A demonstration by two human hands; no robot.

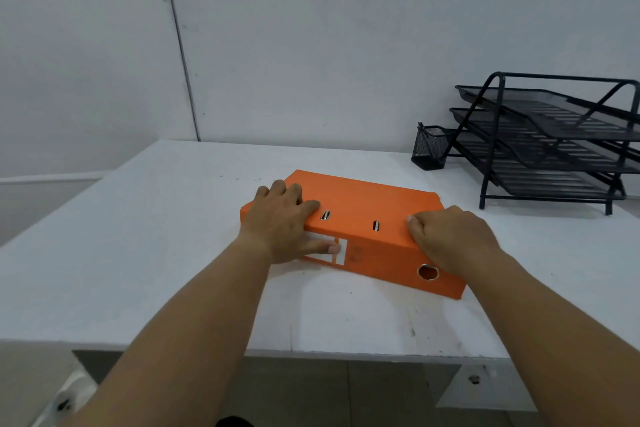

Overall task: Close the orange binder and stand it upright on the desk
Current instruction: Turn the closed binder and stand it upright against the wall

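The orange binder (367, 204) lies flat and closed on the white desk (173, 253), its spine with a white label and a metal finger hole facing me. My left hand (280, 222) grips its left end, fingers spread over the top cover and thumb pressed on the spine label. My right hand (450, 239) curls over the right end of the top edge, fingers bent down onto the cover above the finger hole. Two metal slots show in the cover between my hands.
A black three-tier mesh letter tray (554, 139) stands at the back right of the desk, with a small black mesh pen cup (429, 151) beside it. A grey wall runs behind. The desk's front edge (311, 352) is close to me.
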